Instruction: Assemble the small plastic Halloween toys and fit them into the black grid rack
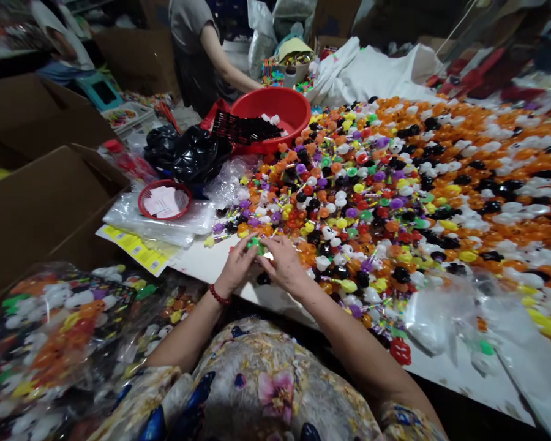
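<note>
My left hand [237,264] and my right hand [283,262] meet over the table's front edge, fingers closed around a small green plastic piece [256,245]. Its exact kind is too small to make out. Beyond my fingers spreads a large pile of small plastic trinkets [349,202] in orange, white, black, purple, yellow, red and green. Some of them look like pumpkins and skulls, and some have thin striped sticks. The white tabletop [202,260] shows to the left of my hands.
At the back stands a red basin [298,122] with black pieces hanging over its rim. Clear bags [151,223] and a red basket [142,211] of paper slips lie left. Cardboard boxes [37,214] and filled bags [59,331] flank the table. A co-worker [193,49] stands behind.
</note>
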Tool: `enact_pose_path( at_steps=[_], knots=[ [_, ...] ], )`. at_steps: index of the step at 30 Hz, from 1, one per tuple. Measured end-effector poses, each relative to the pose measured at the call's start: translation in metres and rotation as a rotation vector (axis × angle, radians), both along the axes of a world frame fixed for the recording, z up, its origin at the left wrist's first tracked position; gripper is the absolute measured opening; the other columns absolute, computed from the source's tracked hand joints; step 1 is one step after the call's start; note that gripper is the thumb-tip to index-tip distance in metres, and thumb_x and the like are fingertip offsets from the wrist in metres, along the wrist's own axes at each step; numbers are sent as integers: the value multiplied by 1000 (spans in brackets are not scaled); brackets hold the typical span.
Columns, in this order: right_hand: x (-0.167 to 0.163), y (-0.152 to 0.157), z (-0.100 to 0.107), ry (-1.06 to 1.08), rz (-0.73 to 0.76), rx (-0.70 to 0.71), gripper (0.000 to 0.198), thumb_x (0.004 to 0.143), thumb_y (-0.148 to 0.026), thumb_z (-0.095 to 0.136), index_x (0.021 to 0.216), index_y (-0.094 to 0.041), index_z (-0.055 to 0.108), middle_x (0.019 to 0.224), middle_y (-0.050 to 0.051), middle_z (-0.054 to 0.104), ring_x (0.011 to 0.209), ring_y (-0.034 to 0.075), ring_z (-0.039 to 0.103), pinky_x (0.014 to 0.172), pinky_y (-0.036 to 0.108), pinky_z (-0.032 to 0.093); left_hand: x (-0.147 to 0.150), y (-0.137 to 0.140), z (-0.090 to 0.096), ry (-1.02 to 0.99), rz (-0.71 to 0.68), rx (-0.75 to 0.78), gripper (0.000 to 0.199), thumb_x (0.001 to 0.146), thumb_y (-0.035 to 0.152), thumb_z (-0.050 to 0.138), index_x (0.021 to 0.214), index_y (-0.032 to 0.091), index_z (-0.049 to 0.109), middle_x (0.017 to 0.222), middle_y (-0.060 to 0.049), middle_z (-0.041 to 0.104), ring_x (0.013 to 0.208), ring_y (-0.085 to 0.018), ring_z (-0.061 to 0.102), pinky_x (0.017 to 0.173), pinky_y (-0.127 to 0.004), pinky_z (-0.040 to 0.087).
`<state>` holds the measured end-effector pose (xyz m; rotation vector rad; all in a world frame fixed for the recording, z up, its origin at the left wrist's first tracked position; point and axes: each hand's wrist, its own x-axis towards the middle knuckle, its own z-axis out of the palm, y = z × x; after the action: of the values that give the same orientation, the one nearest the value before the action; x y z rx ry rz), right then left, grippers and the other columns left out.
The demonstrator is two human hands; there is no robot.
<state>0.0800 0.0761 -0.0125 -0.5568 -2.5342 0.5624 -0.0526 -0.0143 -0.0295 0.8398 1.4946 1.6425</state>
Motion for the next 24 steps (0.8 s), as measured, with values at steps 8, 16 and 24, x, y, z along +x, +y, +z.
enact_pose_path(
  at_steps=[8, 16, 24],
  knots=[
    [-21, 30, -17, -385, -37, 93, 37, 86, -6, 51, 119, -16, 65, 140, 19, 55, 124, 32, 48, 102, 52, 40, -5, -8, 7, -710, 63, 75, 28, 70, 30, 81, 82, 15, 60, 73, 0, 65, 57, -8, 58, 53, -18, 47],
    [-2, 15, -10, 10, -81, -50, 30, 96, -21, 45, 120, -16, 62, 101, 14, 69, 93, 25, 63, 86, 40, 52, -2, -11, 8, -747, 44, 63, 35, 71, 32, 83, 90, 17, 58, 77, -1, 68, 62, -10, 63, 55, -18, 50],
    [49, -16, 11, 92, -16, -231, 39, 99, -27, 45, 135, -21, 57, 95, 9, 67, 82, 19, 64, 77, 32, 55, 25, -3, 14, -541, -91, 48, 53, 63, 57, 83, 82, 19, 51, 69, 7, 56, 55, -5, 52, 51, -16, 45]
  ],
)
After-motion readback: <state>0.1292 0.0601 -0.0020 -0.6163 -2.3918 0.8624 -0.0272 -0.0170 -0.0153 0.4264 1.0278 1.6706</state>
